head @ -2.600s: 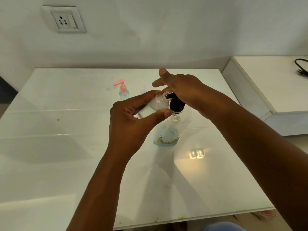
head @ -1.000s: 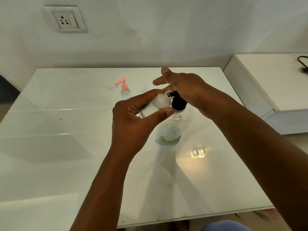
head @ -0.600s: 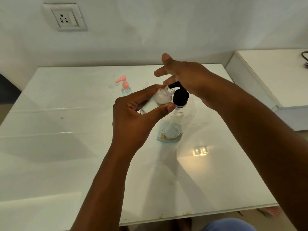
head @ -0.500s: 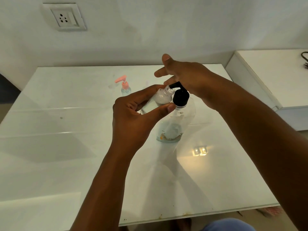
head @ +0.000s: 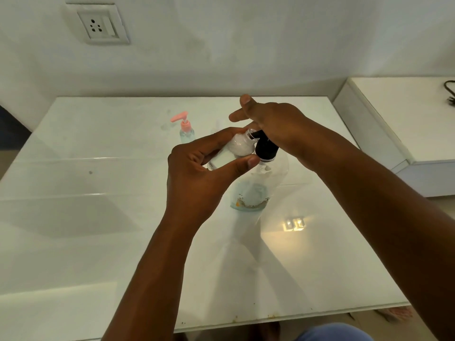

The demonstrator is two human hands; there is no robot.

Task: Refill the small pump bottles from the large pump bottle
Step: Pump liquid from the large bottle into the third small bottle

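Observation:
My left hand (head: pixel 199 178) grips a small clear bottle (head: pixel 234 151) with no cap, tilted so its open mouth meets the black nozzle. The large clear pump bottle (head: pixel 256 193) stands on the white table (head: pixel 98 217), its black pump head (head: pixel 267 147) under my right hand (head: pixel 273 126). That hand rests flat on the pump, fingers straight and spread. A second small bottle with a pink pump (head: pixel 186 129) stands further back on the left, untouched.
A wall with a socket plate (head: pixel 98 24) rises behind the table. A lower white cabinet (head: pixel 403 124) stands to the right, with a black cable (head: pixel 449 91) on it. A bright light reflection (head: pixel 294 223) lies on the tabletop near the large bottle.
My right hand rose from the pressed position and the black pump head came up with it. My left hand kept the small bottle at the nozzle.

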